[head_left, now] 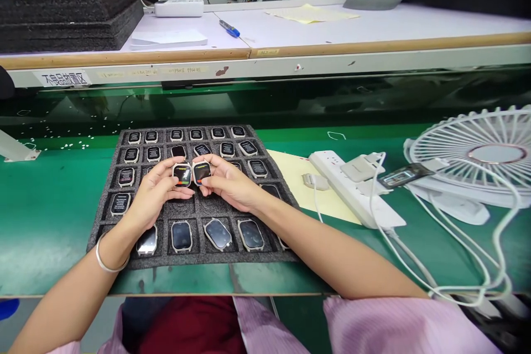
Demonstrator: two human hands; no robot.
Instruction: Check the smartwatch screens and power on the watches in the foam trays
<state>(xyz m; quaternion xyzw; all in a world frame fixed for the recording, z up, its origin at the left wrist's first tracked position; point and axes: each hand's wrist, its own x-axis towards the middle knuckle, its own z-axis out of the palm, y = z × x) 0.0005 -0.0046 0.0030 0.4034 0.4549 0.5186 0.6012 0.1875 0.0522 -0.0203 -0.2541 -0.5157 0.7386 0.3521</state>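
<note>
my left hand [150, 194] with thumb and fingers clamped on one watch [182, 172], my right hand [232, 183] pinching a second watch [202, 170] at its 3 o'clock, both over the tray [188, 260] I view, power strip [357, 202] at the tray's 3 o'clock, fan [496, 153] beyond

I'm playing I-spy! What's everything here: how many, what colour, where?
Watches: many, silvery, 2 held, others in tray
Tray: 1, grey, on table
Table: 1, green, below tray
Fan: 1, white, right
Power strip: 1, white, left of fan
Cables: several, white, right
Shelf: 1, pale, back
Sheets: 2, yellow, table and shelf
Pen: 1, blue, on shelf
Foam: 1 stack, red-black, upper left
Bangle: 1, white, lower left
Left hand, right hand: 2, bare, above tray
</note>
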